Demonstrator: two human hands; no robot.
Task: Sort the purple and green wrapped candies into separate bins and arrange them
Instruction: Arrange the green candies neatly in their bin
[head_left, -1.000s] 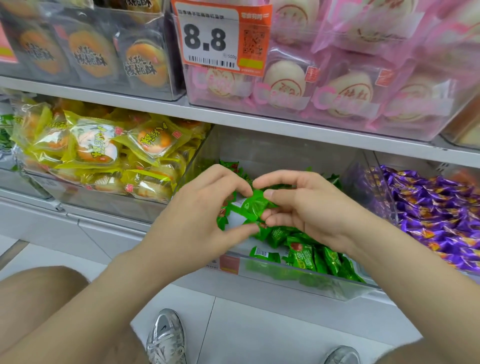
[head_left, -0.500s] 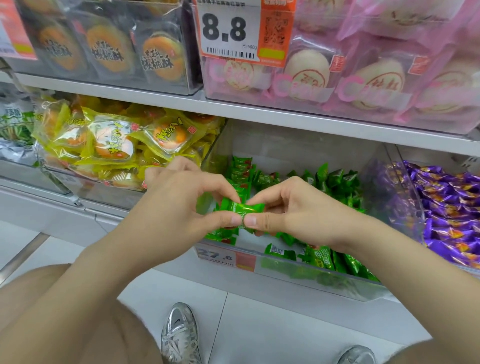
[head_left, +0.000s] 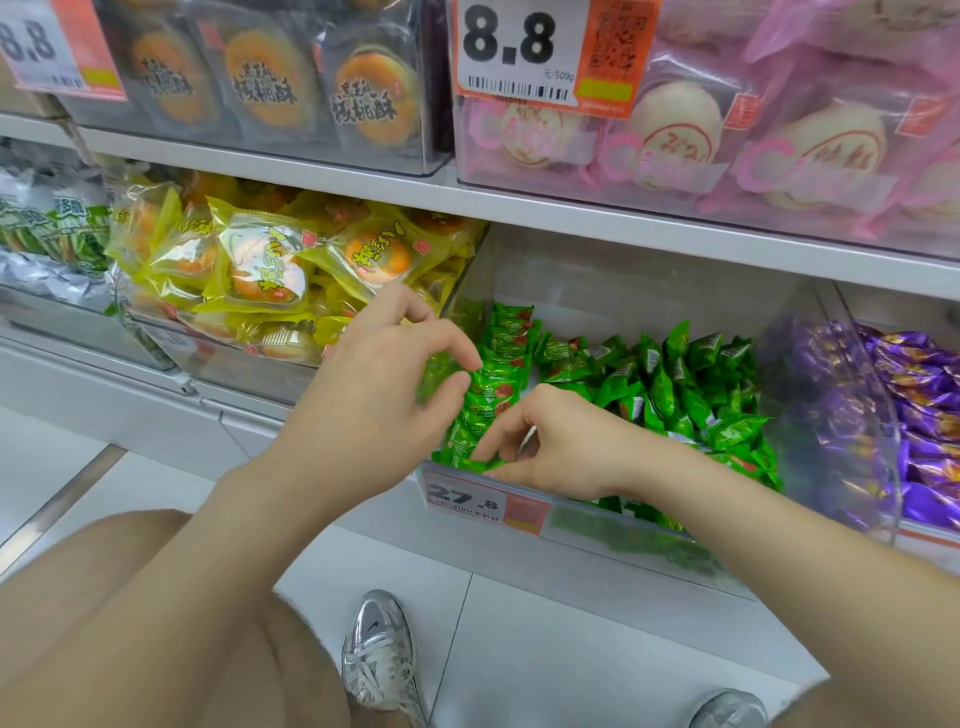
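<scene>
nearest you, your bare knees frame a silver shoe (head_left: 379, 660) on the white floor. just past that, the front lip of the clear green bin (head_left: 623, 280) carries a 27.8 price tag (head_left: 467, 501).

your right hand (head_left: 561, 449) reaches in over that lip from the right, palm down, knuckles arched. its forefinger and thumb curl downward and pinch a green candy (head_left: 460, 460) at the very front of the bin, just behind the tag and close to the left wall. that candy's long axis runs left to right, across the bin, with its right end under your fingertips.

behind it, a row of green candies (head_left: 501, 374) follows the left wall from front to back. each piece lies crosswise like the pinched one, overlapping the next.

your left hand (head_left: 384, 395) sits at the left side of this row, about midway along, wrist angled up and fingers loosely curled. its thumb and forefinger tips come close together at the row's edge. the green between them is blurred, so you cannot tell whether they hold a piece.

right of the row, loose green candies (head_left: 675, 384) lie heaped, pointing every way, many on end. past a clear divider (head_left: 857, 395), purple candies (head_left: 919, 415) fill the neighbouring bin. yellow-wrapped pastries (head_left: 265, 260) sit left of the green bin. on the shelf above, an 8.8 price tag (head_left: 514, 47) hangs before pink-wrapped buns (head_left: 675, 124).
</scene>
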